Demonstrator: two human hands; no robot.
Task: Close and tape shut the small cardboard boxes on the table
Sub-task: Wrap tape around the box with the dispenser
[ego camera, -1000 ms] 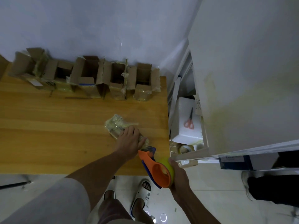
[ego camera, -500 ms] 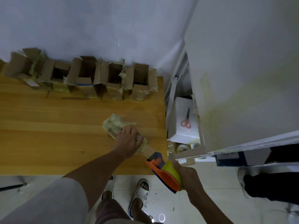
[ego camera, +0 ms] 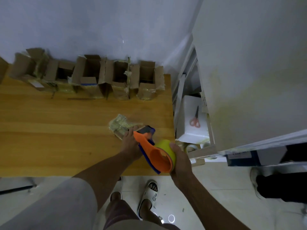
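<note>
The left hand (ego camera: pixel 130 144) lies palm down on a small tape-wrapped box (ego camera: pixel 120 127) on the wooden table (ego camera: pixel 49 130), its fingers spread over the box's near end and pressing it flat against the tabletop, so the hand is closed down on the box rather than curled around it. Just to the right of that hand, the right hand (ego camera: pixel 180 161) is clamped around the yellow roll end of an orange and blue tape dispenser (ego camera: pixel 155 151); the thumb shows on top of the roll and the other fingers are hidden behind it. The dispenser slants from the right hand up and leftward, and its dark front end sits just beyond the left hand's knuckles, at or over the right edge of the taped box; whether it touches the box cannot be told through the blur. Well beyond both hands, along the wall at the table's far edge, stands a row of open cardboard boxes (ego camera: pixel 89 75) with their flaps up, touching or nearly touching one another. To the right of the right hand, off the table's edge, a white foam block (ego camera: pixel 191 128) carries red-handled scissors (ego camera: pixel 195 119), and a roll of clear tape (ego camera: pixel 191 148) lies just below it.
</note>
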